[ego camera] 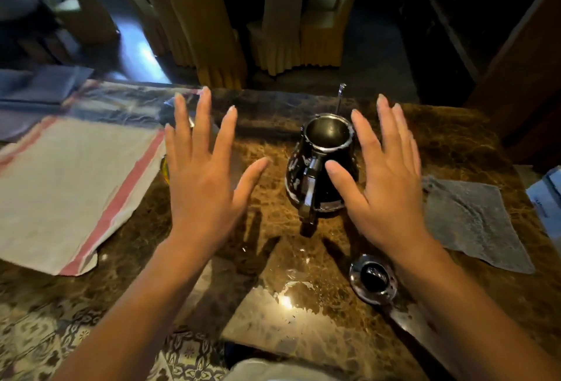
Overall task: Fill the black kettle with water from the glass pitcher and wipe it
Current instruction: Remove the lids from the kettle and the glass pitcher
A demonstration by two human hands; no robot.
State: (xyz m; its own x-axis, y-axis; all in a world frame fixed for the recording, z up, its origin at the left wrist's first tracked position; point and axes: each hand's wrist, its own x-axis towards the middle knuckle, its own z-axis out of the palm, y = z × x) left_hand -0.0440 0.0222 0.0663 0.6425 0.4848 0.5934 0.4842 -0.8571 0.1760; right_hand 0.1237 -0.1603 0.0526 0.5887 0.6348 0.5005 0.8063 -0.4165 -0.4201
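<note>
The black kettle (321, 168) stands upright in the middle of the brown marble counter (273, 244). Its top is uncovered, its handle faces me and its thin spout (341, 98) points away. The kettle's lid (373, 279) lies on the counter nearer me, to the right. A grey cloth (473, 222) lies flat to the right of the kettle. My left hand (203, 174) hovers open with spread fingers to the left of the kettle. It covers most of a clear glass vessel with a dark top (168, 110). My right hand (382, 180) is open beside the kettle's right flank and holds nothing.
A white cloth with red stripes (69, 192) covers the counter's left part. A wet patch (291, 286) glistens near me. A pale box (546, 198) sits at the right edge. Beyond the far edge stand chairs in yellow covers (212, 37).
</note>
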